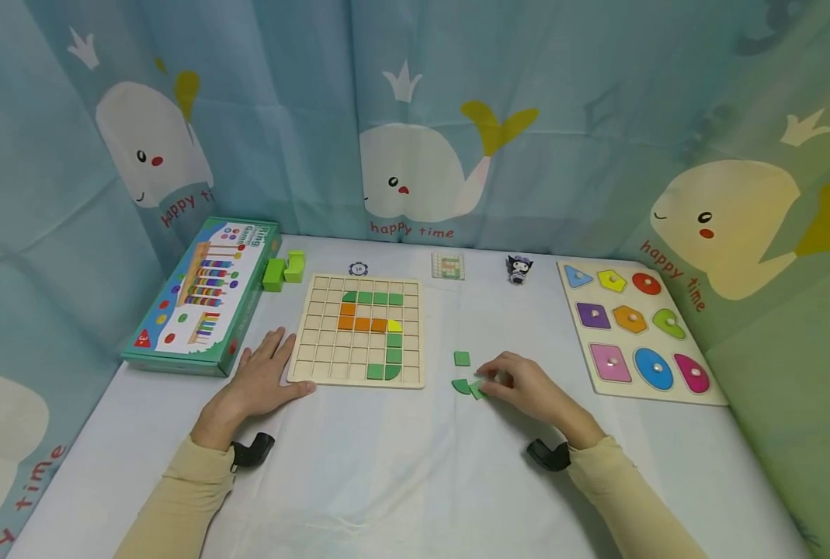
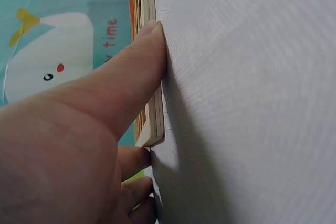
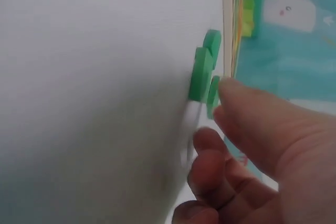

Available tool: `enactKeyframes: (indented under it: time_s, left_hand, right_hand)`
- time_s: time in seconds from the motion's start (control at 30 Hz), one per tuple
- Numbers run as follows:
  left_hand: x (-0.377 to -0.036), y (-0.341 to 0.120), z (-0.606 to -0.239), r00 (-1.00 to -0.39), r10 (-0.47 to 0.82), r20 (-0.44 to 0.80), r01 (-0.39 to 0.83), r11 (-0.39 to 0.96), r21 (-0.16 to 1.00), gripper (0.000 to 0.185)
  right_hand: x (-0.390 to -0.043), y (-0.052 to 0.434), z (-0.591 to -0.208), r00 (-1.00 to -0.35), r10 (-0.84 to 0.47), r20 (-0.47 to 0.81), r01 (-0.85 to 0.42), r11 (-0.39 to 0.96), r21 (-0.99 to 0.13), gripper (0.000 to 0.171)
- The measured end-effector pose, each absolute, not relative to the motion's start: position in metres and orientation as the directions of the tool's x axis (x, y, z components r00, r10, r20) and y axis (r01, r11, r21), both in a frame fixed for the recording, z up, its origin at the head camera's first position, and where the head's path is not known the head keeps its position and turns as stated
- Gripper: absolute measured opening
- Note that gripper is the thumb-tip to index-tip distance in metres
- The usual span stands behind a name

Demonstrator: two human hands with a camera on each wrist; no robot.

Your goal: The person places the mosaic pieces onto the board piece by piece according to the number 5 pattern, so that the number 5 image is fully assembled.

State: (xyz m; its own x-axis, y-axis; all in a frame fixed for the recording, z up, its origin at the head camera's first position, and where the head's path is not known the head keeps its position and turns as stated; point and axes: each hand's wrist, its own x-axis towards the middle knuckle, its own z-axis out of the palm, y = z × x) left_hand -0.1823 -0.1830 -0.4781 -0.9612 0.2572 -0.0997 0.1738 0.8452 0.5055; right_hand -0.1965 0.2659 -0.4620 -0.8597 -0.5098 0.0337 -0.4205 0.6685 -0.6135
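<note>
A square wooden grid board (image 1: 324, 374) lies on the table, with green, orange and yellow tiles in some cells. My left hand (image 1: 264, 380) is at its near left corner, thumb (image 2: 134, 61) along the front edge and the other fingers spread by the left side. To the right of the board lie a green square tile (image 1: 462, 358), a green quarter-round tile (image 1: 460, 386) and another green tile (image 1: 477, 390). My right hand (image 1: 526, 386) is at that last tile, thumb and bent fingers apart. In the right wrist view, no tile (image 3: 201, 74) shows between them.
A green boxed ring game (image 1: 198, 295) lies at left, beside green blocks (image 1: 273, 275). Behind the board are a round chip (image 1: 359, 269), a pattern card (image 1: 448, 266) and a small figurine (image 1: 519, 269). A knobbed shape puzzle (image 1: 606, 317) lies at right; a curtain hangs behind.
</note>
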Motion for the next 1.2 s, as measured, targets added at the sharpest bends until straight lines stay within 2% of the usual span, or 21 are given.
enactKeyframes:
  time_s: [0.23,0.4,0.53,0.73,1.0,1.2]
  left_hand:
    - [-0.182,-0.183,-0.478,-0.961,0.251,-0.112,0.164,0.852,0.498,0.095]
    - [-0.182,-0.182,-0.476,-0.961,0.252,-0.112,0.164,0.849,0.503,0.095]
    - [-0.182,-0.182,-0.476,-0.962,0.251,-0.113,0.163,0.850,0.502,0.094]
    - [-0.182,-0.182,-0.477,-0.962,0.250,-0.108,0.165,0.851,0.499,0.095]
    - [-0.182,-0.182,-0.477,-0.962,0.250,-0.112,0.163,0.851,0.499,0.095]
    - [-0.182,-0.182,-0.477,-0.961,0.253,-0.109,0.167,0.850,0.500,0.094]
  right_hand:
    - [-0.191,0.271,-0.464,-0.830,-0.558,0.014,-0.446,0.648,-0.618,0.028]
    - [-0.192,0.267,-0.467,-0.811,-0.583,0.046,-0.504,0.658,-0.559,0.023]
    - [-0.192,0.264,-0.466,-0.828,-0.558,0.046,-0.497,0.694,-0.521,0.018]
    - [-0.197,0.258,-0.458,-0.854,-0.514,0.075,-0.466,0.693,-0.550,0.018]
    - [-0.208,0.226,-0.456,-0.828,-0.547,0.121,-0.503,0.630,-0.591,0.021]
    - [-0.214,0.185,-0.459,-0.790,-0.598,0.137,-0.554,0.600,-0.578,0.022]
